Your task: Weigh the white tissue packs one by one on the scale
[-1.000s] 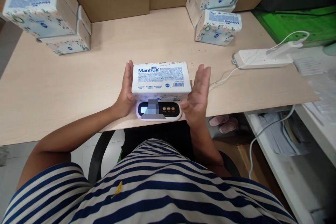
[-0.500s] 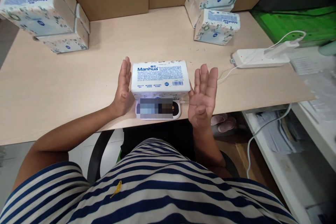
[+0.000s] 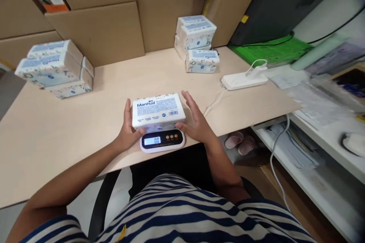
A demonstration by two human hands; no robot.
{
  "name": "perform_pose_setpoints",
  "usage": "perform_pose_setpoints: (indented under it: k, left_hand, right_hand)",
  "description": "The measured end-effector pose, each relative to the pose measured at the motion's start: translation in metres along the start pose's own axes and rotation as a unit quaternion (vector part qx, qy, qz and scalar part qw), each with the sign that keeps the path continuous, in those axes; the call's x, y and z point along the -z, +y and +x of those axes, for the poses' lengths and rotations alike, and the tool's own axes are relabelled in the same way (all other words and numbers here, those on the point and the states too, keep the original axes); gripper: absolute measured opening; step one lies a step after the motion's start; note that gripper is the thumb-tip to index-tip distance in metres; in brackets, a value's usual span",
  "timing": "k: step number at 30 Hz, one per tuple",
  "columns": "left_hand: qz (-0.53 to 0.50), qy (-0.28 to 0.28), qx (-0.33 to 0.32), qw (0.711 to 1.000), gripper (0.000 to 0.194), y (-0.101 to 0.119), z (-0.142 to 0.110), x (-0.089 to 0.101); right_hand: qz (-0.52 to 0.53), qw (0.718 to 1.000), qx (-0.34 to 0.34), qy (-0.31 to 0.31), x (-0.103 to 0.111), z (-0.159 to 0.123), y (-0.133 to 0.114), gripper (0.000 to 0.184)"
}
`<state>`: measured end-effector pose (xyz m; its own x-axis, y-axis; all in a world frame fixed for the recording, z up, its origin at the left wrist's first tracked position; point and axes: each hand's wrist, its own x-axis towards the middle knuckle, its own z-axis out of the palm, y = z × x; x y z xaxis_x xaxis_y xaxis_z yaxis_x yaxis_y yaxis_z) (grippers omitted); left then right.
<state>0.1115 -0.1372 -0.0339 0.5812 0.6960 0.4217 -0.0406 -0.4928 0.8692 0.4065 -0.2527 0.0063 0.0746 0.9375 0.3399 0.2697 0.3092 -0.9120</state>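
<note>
A white pack of tissues [image 3: 156, 111] with blue print sits above a small digital scale [image 3: 162, 141]; whether it rests on the scale's plate is hidden. The scale's lit display reads 0.0. At the pack's left side, my left hand [image 3: 127, 131] has its fingers along the end and its thumb at the lower front. My right hand [image 3: 196, 121] curves round the right end, thumb against the front corner and fingertips near the far corner. Both hands clasp the pack between them.
Stacked tissue packs [image 3: 54, 70] stand at the left, and more tissue packs [image 3: 198, 34] at the back right. A white power strip [image 3: 243, 81] with a cable lies at the right. Cardboard boxes [image 3: 114, 34] wall off the back. A lower shelf [image 3: 313, 136] is at the right.
Both hands were spread open beside the pack; their thumbs have come in to its front and they clasp it. The view has tilted up, showing more of the boxes behind.
</note>
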Motion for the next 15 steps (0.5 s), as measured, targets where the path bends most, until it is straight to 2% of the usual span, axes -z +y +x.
perform_pose_setpoints:
  k: [2, 6, 10, 12, 13, 15]
  left_hand:
    - [-0.014, -0.02, 0.034, 0.999, 0.122, 0.0, 0.001, 0.002]
    - [0.029, 0.027, 0.011, 0.999, 0.122, 0.002, -0.002, 0.003]
    - [0.12, 0.062, -0.055, 0.989, 0.129, 0.015, 0.003, 0.006]
    - [0.151, 0.084, -0.092, 0.981, 0.125, 0.028, 0.029, 0.009]
    - [0.157, 0.096, -0.106, 0.977, 0.122, 0.036, 0.05, 0.008]
    - [0.151, 0.114, -0.116, 0.975, 0.117, 0.048, 0.11, 0.001]
  right_hand:
    - [-0.038, 0.997, 0.004, -0.062, 0.01, 0.014, 0.0, 0.131]
    - [-0.093, 0.981, 0.028, -0.168, 0.017, 0.034, -0.005, 0.129]
    - [-0.187, 0.953, 0.139, -0.193, 0.023, 0.047, -0.013, 0.1]
    - [-0.204, 0.948, 0.18, -0.167, 0.033, 0.063, -0.014, 0.097]
    - [-0.204, 0.95, 0.195, -0.136, 0.04, 0.074, -0.014, 0.101]
    - [-0.208, 0.953, 0.217, -0.035, 0.057, 0.1, -0.008, 0.108]
